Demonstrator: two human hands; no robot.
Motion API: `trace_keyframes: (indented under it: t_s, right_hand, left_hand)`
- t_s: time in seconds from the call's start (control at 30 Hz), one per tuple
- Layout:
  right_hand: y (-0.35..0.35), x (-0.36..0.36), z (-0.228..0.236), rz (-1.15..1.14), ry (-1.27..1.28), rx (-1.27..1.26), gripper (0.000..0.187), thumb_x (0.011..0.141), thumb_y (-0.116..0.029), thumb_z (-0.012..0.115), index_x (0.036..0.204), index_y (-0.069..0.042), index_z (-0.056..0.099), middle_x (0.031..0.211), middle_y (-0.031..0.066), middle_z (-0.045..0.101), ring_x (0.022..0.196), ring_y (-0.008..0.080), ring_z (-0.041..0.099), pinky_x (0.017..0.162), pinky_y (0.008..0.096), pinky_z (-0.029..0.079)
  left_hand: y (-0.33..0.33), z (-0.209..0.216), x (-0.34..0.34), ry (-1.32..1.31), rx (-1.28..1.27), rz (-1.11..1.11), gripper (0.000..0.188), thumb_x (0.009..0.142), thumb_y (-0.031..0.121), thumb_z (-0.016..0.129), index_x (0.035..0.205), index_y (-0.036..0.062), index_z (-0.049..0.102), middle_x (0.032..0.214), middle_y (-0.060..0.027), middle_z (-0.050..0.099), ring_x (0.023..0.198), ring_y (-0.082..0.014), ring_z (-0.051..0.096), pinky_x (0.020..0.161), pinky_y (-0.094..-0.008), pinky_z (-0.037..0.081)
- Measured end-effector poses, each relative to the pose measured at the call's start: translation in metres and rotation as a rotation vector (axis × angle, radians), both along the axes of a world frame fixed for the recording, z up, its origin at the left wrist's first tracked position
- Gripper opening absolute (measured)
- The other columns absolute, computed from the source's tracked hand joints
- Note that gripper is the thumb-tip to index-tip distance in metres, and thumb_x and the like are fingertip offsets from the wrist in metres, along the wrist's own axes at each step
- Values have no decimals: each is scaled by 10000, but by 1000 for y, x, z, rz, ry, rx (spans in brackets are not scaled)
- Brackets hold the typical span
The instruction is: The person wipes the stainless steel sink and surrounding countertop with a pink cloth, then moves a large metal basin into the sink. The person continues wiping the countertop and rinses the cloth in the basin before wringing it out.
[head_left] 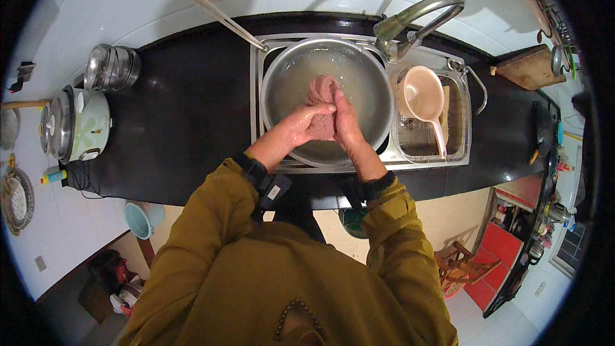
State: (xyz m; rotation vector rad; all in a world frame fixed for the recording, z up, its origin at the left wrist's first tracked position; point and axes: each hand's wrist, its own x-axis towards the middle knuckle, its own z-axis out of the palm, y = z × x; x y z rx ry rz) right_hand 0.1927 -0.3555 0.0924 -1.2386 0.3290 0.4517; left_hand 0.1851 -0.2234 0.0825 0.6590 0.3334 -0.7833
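A wet pinkish-brown cloth (325,90) is bunched between my two hands, over a wide metal basin (274,106) of cloudy water. My left hand (305,122) grips it from the left side, thumb laid across toward the other hand. On the right, my right hand (346,118) is closed on the same cloth, fingers pointing up along its edge. Part of the cloth shows below, between the palms. The basin sits in the left bowl of a steel sink (255,83).
A curved faucet (419,16) rises behind the basin. In the right sink bowl, a pink dipper (423,93) rests over a wire basket (410,144). A rice cooker (90,122) and stacked metal bowls (115,67) stand left on the black counter (186,115); a cutting board (528,67) leans right.
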Motion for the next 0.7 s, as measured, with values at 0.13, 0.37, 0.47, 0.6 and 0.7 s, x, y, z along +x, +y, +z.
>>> trace_keyframes:
  t_s: [0.13, 0.37, 0.47, 0.6, 0.7]
  right_hand:
    - [-32, -4, -2, 119, -67, 171, 562, 1021, -418, 423, 1438, -41, 421, 1370, 108, 526, 1230, 233, 524, 1034, 375, 419]
    - [-34, 8, -3, 114, -167, 788, 776, 835, -323, 740, 1465, -88, 351, 1410, 144, 472, 1278, 277, 490, 1082, 421, 404]
    - [-37, 24, 1, 183, -176, 727, 597, 828, -223, 741, 1324, -68, 447, 1301, 151, 542, 1182, 291, 561, 1007, 426, 477]
    - [-48, 40, 2, 301, -64, 529, 369, 854, -82, 674, 1175, -71, 492, 1116, 102, 601, 1045, 247, 610, 920, 391, 514]
    - [-47, 42, -4, 233, -27, 372, 313, 856, -42, 655, 1122, -60, 491, 1035, 81, 605, 977, 224, 621, 854, 369, 539]
  left_hand:
    - [14, 7, 4, -24, -96, -67, 520, 817, 213, 668, 1282, 40, 515, 1158, -162, 629, 1027, -372, 637, 889, -468, 519]
    - [1, 14, -10, 194, -584, -50, 508, 839, 338, 629, 1273, 100, 512, 1105, -158, 577, 852, -290, 542, 703, -359, 472]
    - [-4, 11, -13, 166, -606, -141, 540, 852, 401, 631, 1252, 59, 512, 1083, -170, 565, 829, -254, 507, 685, -336, 453]
    - [0, 4, -5, 117, -410, -231, 530, 847, 396, 685, 1196, 25, 541, 1018, -146, 589, 824, -232, 557, 672, -327, 467]
    - [-1, 2, 1, 26, -98, -270, 437, 826, 323, 740, 1102, 26, 575, 928, -108, 614, 776, -195, 599, 624, -303, 475]
